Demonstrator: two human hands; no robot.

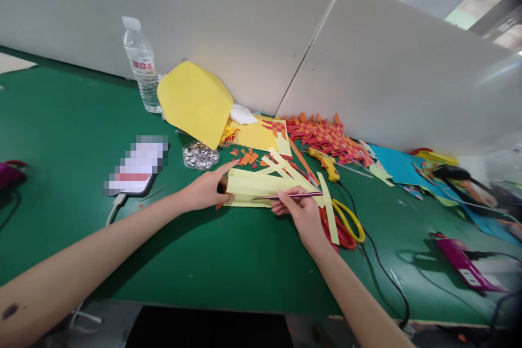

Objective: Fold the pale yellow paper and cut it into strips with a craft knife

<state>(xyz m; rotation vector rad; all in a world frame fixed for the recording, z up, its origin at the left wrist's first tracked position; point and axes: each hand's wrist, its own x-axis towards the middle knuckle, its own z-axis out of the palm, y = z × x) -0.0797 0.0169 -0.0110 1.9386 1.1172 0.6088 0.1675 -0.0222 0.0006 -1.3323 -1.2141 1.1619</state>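
A creased sheet of pale yellow paper (253,187) lies in front of me on the green table. My left hand (206,190) grips its left end, thumb at the near corner and fingers at the far one. In my right hand (297,207) is a slim purple pair of tweezers (271,197), its point directed left across the paper. The right fingers also rest by the sheet's near edge. Beyond the sheet lie pale yellow paper strips (281,166), and one strip (329,209) lies over scissors with red handles (346,239). Yellow-handled scissors (356,223) are beside them.
A yellow glue gun (325,163) trails a black cord. Behind lie woven red-orange paper pieces (318,133), orange scraps (247,157) and a clear tub (199,156). Leftward are a water bottle (141,68), yellow card (196,100) and phone (141,166); rightward, a purple power strip (465,263).
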